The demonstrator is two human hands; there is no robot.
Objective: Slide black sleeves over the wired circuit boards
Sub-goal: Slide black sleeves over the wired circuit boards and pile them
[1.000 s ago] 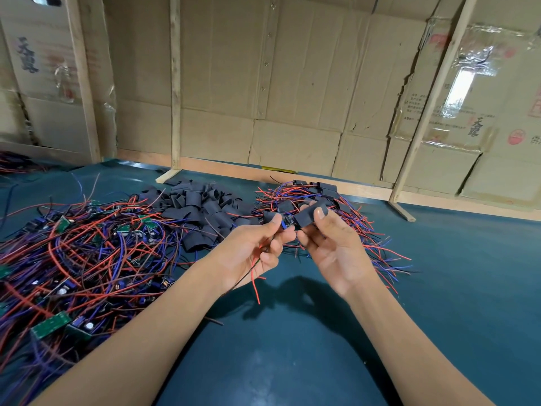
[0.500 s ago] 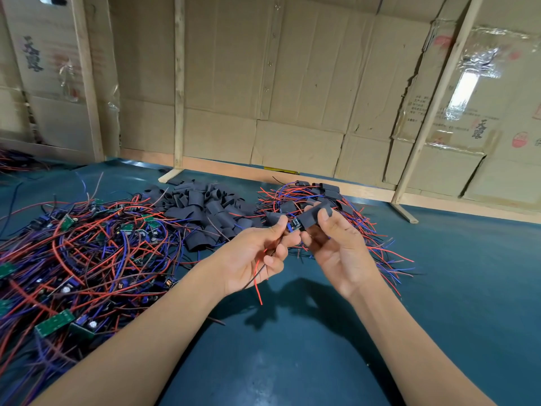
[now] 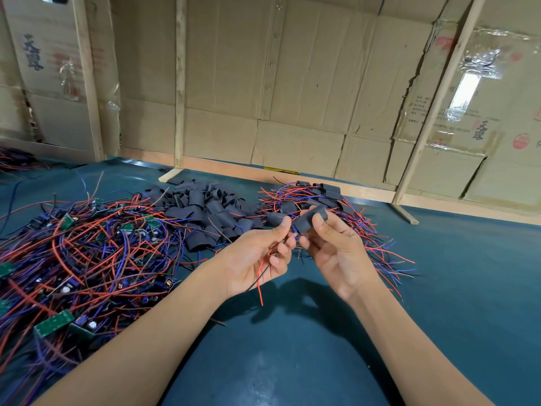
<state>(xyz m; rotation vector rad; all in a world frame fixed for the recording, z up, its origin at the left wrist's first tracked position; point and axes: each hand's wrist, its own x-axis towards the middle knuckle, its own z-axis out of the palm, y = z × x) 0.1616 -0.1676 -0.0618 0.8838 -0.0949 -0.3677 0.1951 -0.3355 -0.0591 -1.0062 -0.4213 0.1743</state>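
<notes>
Snagging looks like the main risk: the black sleeve [image 3: 309, 220] sits pinched between thumb and fingers of the right hand [image 3: 336, 253], with the wired circuit board almost wholly hidden at its near mouth, just between both thumbs. If the board's corner catches the sleeve's edge, or the right hand squeezes the tube flat, it would probably jam or buckle rather than slide. Loose leads are a second worry (a red wire [image 3: 260, 284] and a dark one dangle below the left palm), since a tug could pull the board back out. The left hand [image 3: 257, 259] is curled, thumb up, fingers folded round those leads. Both palms face each other, held above the blue tabletop [image 3: 292, 361]. Beyond the left hand lie spare sleeves [image 3: 205, 212]; beyond the right, finished pieces [image 3: 322, 194].
</notes>
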